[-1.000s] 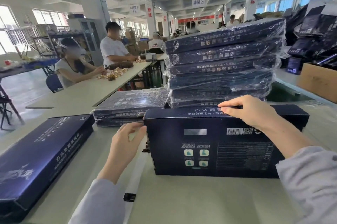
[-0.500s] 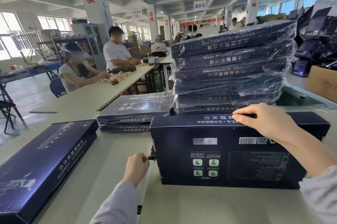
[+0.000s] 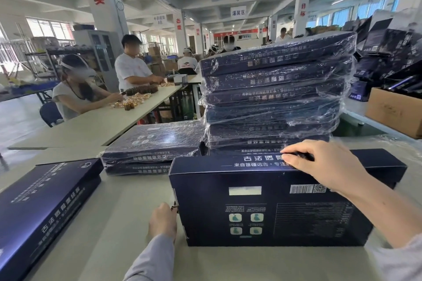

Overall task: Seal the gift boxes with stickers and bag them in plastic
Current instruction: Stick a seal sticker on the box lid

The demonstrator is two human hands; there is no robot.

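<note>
With a bagged stack (image 3: 274,97) sitting behind, I'm gripping the unbagged gift box (image 3: 262,209) at the table's (image 3: 251,264) front edge with my right hand (image 3: 328,166), my left hand (image 3: 163,221) curling, perhaps pinching a sticker, at its end.

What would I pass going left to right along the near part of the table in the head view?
Near row: flat box → left hand → upright box. The right hand grips that box's top, so it has no separate place.
</note>
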